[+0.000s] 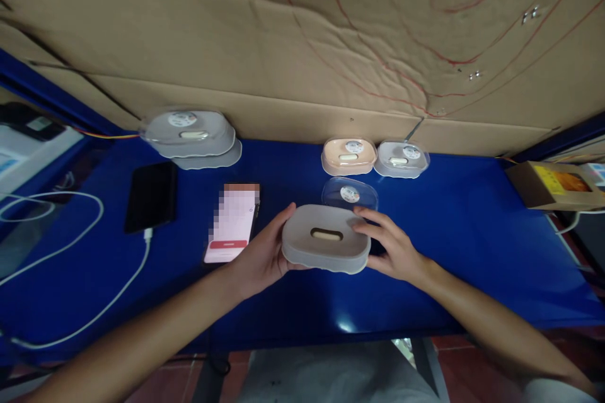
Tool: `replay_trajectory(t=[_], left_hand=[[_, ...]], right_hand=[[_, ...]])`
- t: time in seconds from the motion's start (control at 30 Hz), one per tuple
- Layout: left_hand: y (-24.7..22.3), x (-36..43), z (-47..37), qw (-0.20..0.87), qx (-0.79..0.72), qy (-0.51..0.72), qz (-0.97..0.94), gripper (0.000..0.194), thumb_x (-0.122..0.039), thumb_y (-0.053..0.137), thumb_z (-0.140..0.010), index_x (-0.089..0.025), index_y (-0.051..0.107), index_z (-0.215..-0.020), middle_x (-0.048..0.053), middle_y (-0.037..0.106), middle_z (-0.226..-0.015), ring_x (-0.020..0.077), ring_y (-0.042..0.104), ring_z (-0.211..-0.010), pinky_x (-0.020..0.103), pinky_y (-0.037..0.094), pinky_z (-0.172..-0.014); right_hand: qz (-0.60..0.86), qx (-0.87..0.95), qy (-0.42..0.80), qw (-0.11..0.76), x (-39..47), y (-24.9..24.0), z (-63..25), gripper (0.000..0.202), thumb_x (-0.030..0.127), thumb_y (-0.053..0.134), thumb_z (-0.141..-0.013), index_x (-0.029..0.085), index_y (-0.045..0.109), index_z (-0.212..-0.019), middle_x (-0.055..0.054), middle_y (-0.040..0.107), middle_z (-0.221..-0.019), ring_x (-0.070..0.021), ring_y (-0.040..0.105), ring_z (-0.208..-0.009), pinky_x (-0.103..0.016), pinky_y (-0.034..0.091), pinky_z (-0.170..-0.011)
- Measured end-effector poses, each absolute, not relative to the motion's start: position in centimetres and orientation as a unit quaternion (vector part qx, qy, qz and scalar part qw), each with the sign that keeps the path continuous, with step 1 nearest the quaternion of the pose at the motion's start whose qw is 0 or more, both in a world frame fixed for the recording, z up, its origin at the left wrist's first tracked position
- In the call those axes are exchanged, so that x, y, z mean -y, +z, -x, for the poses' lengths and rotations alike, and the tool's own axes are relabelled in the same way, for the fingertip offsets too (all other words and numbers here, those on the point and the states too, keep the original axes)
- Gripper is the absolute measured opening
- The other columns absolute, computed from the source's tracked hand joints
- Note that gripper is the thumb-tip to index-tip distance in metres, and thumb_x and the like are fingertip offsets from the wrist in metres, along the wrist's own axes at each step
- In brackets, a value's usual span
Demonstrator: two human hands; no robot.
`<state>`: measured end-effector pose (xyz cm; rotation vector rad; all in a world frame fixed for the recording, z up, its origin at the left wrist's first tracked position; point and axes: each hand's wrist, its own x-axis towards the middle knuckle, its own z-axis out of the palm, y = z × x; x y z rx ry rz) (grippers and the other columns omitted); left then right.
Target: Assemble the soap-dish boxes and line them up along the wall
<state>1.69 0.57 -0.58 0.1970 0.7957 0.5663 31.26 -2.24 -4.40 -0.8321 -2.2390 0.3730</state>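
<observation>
A grey rounded box point(326, 255) with a wavy lower edge is held up above the front of the blue table. A slot in its top shows a cream-coloured piece point(327, 235). My left hand point(267, 252) grips the box's left end, thumb along the upper side and fingers partly hidden beneath. At the right end, my right hand point(394, 245) has its fingertips on the top rim and its thumb lower down by the side. Just behind the box lies a clear plastic cover point(350, 191) with a round white label, partly hidden by the box.
At the back stand a peach box point(348, 157) and a grey box point(401, 160), both under clear covers. Stacked grey boxes point(198, 132) are at back left. A lit phone point(234, 220), a black device point(151, 196) with a white cable, and a cardboard box point(543, 186) surround the hands.
</observation>
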Motion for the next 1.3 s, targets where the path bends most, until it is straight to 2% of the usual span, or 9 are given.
replay_trajectory(t=[0.13, 0.3, 0.4, 0.63, 0.7, 0.83, 1.0, 1.17, 1.3], left_hand=[[-0.7, -0.6, -1.6, 0.878, -0.383, 0.270, -0.092, 0.044, -0.043, 0.050, -0.114, -0.009, 0.074, -0.127, 0.011, 0.085, -0.093, 0.0221, 0.080, -0.065, 0.035, 0.071, -0.059], [-0.6, -0.7, -2.0, 0.847, -0.432, 0.305, -0.057, 0.035, -0.029, 0.052, -0.113, -0.013, 0.077, -0.094, 0.003, 0.080, -0.076, 0.0137, 0.076, -0.061, 0.021, 0.064, -0.060], [-0.3, -0.5, -2.2, 0.835, -0.443, 0.315, -0.089, 0.031, -0.028, 0.058, -0.110, -0.015, 0.078, -0.090, 0.001, 0.079, -0.075, 0.0133, 0.074, -0.063, 0.021, 0.061, -0.062], [0.7, -0.4, -1.4, 0.778, -0.473, 0.356, -0.209, 0.032, -0.043, 0.064, -0.102, -0.017, 0.082, -0.101, 0.004, 0.084, -0.091, 0.0238, 0.077, -0.091, 0.026, 0.060, -0.071], [0.5, -0.7, -1.2, 0.778, -0.465, 0.371, -0.204, 0.029, -0.042, 0.067, -0.099, -0.018, 0.082, -0.098, 0.003, 0.083, -0.088, 0.0228, 0.076, -0.088, 0.026, 0.059, -0.071], [-0.4, -1.1, -1.4, 0.802, -0.443, 0.360, -0.172, 0.021, -0.037, 0.075, -0.096, -0.018, 0.079, -0.089, -0.001, 0.078, -0.076, 0.0161, 0.071, -0.070, 0.022, 0.056, -0.063], [-0.8, -0.9, -1.9, 0.820, -0.449, 0.328, -0.135, 0.026, -0.032, 0.063, -0.108, -0.017, 0.081, -0.096, 0.000, 0.080, -0.084, 0.0131, 0.072, -0.071, 0.022, 0.058, -0.066], [-0.9, -0.6, -1.8, 0.828, -0.420, 0.320, -0.185, 0.034, -0.043, 0.060, -0.111, -0.018, 0.083, -0.108, 0.005, 0.084, -0.104, 0.0157, 0.074, -0.084, 0.023, 0.059, -0.072], [-1.4, -0.4, -1.7, 0.836, -0.395, 0.300, -0.235, 0.044, -0.055, 0.061, -0.107, -0.019, 0.082, -0.123, 0.009, 0.083, -0.117, 0.0229, 0.075, -0.105, 0.025, 0.058, -0.078]], right_hand=[[0.322, 0.865, 0.151, 0.355, 2.2, -4.5, -31.4, 0.066, 0.042, 0.074, -0.102, 0.031, 0.048, -0.161, -0.014, 0.062, -0.153, -0.0312, 0.065, -0.142, -0.047, 0.061, -0.115], [0.298, 0.872, 0.145, 0.361, 2.4, -4.7, -31.5, 0.055, 0.039, 0.069, -0.105, 0.029, 0.053, -0.157, -0.012, 0.067, -0.147, -0.0288, 0.068, -0.138, -0.044, 0.063, -0.113], [0.297, 0.881, 0.132, 0.343, 2.3, -4.6, -31.6, 0.058, 0.036, 0.067, -0.106, 0.028, 0.049, -0.161, -0.013, 0.065, -0.149, -0.0289, 0.066, -0.141, -0.044, 0.061, -0.115], [0.454, 0.850, 0.061, 0.262, -0.4, -5.3, -33.0, 0.088, 0.055, 0.074, -0.099, 0.035, 0.029, -0.172, -0.017, 0.040, -0.174, -0.0434, 0.033, -0.164, -0.077, 0.027, -0.129], [0.491, 0.828, 0.078, 0.260, -1.1, -5.7, -33.5, 0.084, 0.059, 0.073, -0.098, 0.033, 0.035, -0.169, -0.019, 0.043, -0.172, -0.0439, 0.038, -0.162, -0.078, 0.032, -0.126], [0.517, 0.787, 0.141, 0.304, -1.3, -5.8, -33.9, 0.065, 0.058, 0.071, -0.100, 0.029, 0.053, -0.156, -0.017, 0.057, -0.161, -0.0381, 0.057, -0.149, -0.066, 0.048, -0.121], [0.507, 0.732, 0.247, 0.383, 0.3, -5.1, -33.0, 0.053, 0.052, 0.059, -0.109, 0.029, 0.050, -0.157, -0.014, 0.067, -0.151, -0.0309, 0.070, -0.135, -0.054, 0.058, -0.115], [0.395, 0.818, 0.240, 0.343, 2.2, -4.5, -31.7, 0.073, 0.059, 0.062, -0.105, 0.029, 0.038, -0.167, -0.017, 0.056, -0.160, -0.0349, 0.057, -0.149, -0.056, 0.053, -0.122], [0.351, 0.878, 0.190, 0.263, 2.8, -4.1, -31.0, 0.075, 0.052, 0.062, -0.107, 0.032, 0.029, -0.172, -0.018, 0.044, -0.167, -0.0352, 0.047, -0.157, -0.053, 0.053, -0.122]])
